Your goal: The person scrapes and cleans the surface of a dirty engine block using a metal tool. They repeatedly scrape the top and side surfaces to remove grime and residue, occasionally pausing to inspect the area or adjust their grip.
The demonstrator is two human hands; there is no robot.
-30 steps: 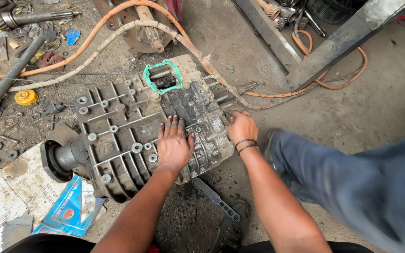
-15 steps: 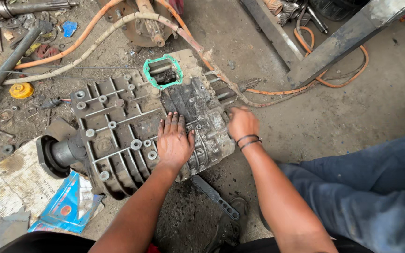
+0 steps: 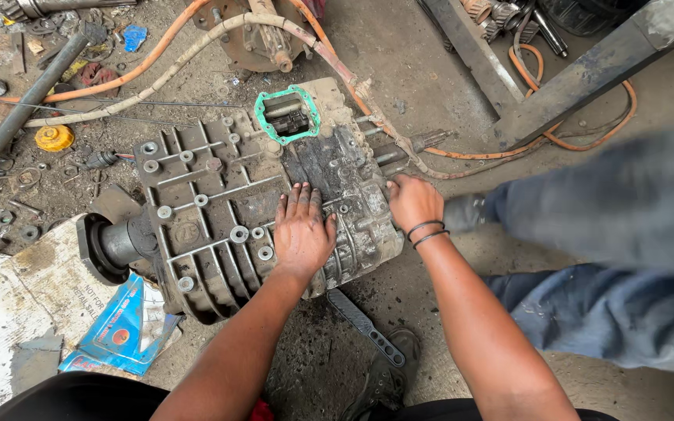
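Your two bare hands rest on a grimy, ribbed grey cast-metal gearbox casing lying flat on the oil-stained concrete floor.

Your left hand lies palm-down with the fingers stretched out flat, close together, on the greasy dark middle of the casing, while your right hand curls its fingers over the casing's right edge, two dark bands round the wrist. The casing's lid is pale, studded with round bolt heads between raised ribs; a green gasket frames a rectangular opening at its top, showing dark metal parts inside. A short black shaft collar juts from its left end. Orange and cream hoses snake behind it, and a blue printed packet lies on white cardboard just beside its lower left corner.
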